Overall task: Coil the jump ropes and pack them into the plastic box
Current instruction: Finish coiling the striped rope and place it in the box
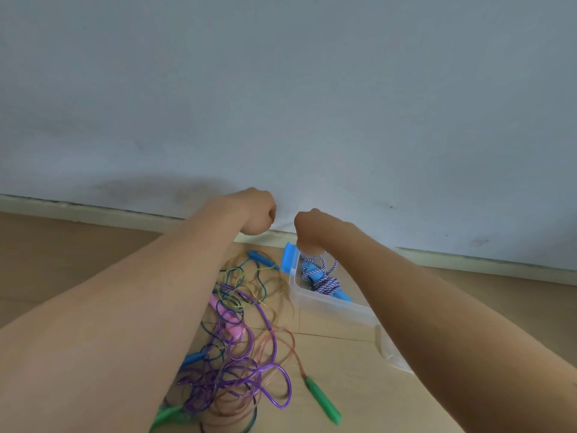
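Right hand (pixel 309 228) pinches the braided jump rope (pixel 324 281) above the plastic box (pixel 327 300), evidently seating the coil; left hand (pixel 259 214) clenched, apparently empty.

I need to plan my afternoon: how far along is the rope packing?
It is still early. Done: one braided rope lies bundled in the plastic box. In hand: the right hand hovers over the box, its fingers seemingly pinching that rope's top strand. The left hand is curled, with nothing seen in it. Left: the tangle of plastic ropes on the floor, all uncoiled.
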